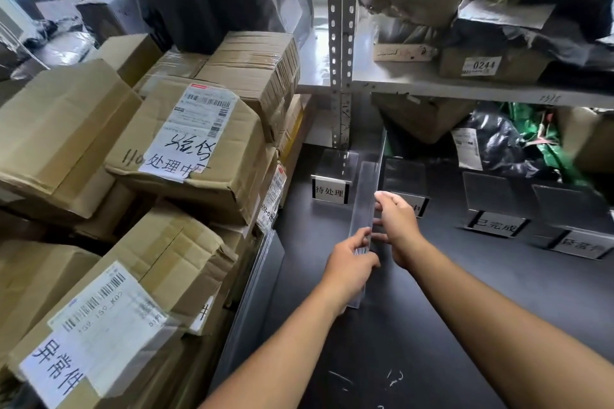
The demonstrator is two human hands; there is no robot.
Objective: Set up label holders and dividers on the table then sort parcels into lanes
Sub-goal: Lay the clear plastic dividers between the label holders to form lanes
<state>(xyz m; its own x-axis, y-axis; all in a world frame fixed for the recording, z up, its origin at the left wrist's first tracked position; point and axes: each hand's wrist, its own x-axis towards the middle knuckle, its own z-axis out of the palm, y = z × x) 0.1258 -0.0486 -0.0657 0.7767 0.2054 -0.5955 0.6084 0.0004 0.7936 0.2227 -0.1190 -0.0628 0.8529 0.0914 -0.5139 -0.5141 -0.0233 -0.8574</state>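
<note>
Head view shows you partway through the setup. Four label holders (495, 212) stand in a row across the table (465, 292), beyond and to the right of your hands. The one clear divider (365, 196) in view stands on edge and runs away from you, with the first holder just left of its far stretch and the second partly hidden behind your right hand (398, 226).

By my reading this is the first lane wall being seated. The gaps between the holders to the right of your grip have no divider yet. No parcels (186, 156) lie in a lane; they sit stacked well to the left of your grip.

Your left hand (352, 262) is closed over the divider's top edge near its close end, fingers curled round it. Just ahead of it, your right hand pinches the same edge, thumb forward and fingertips against the strip's right face. Neither hand holds anything else.
</note>
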